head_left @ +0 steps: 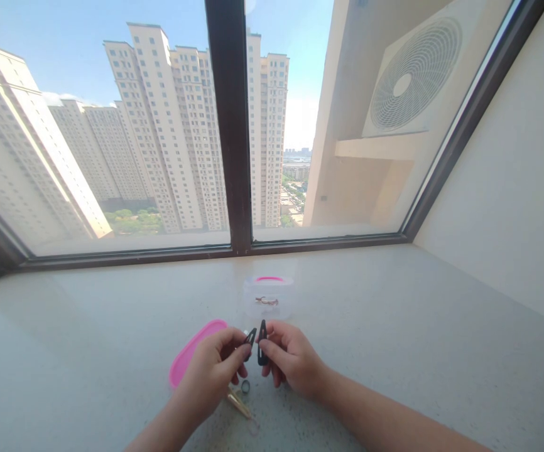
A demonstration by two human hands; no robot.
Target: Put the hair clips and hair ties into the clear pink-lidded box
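- We pinch a small black snap hair clip (pixel 252 337) between the thumb and fingers of our left hand (pixel 213 364).
- Our right hand (pixel 300 358) grips another black snap clip (pixel 263 331) the same way, with the thumb over its side.
- The two clips are up in front of us, side by side, with a thin gap between them. The right one stands almost straight up, and the left one leans to the right at its top.
- A pink oval lid (pixel 194 355) lies just beside our left hand, which hides part of its edge.
- Past our hands, near the window, sits a see-through box (pixel 250 306) with a bit of pink at its top. A rose-gold thing (pixel 267 301) shows in it.
- Below the clips are a small ring (pixel 245 386), a gold stick-like thing (pixel 239 403) and a pale pink loop (pixel 253 427), all close together.
- The pale sill (pixel 394 326) goes wide on both sides of us, so our arms have room to move sideways.
- Its far edge meets the dark window frame (pixel 196 253), and its right edge meets a white wall (pixel 502 220).
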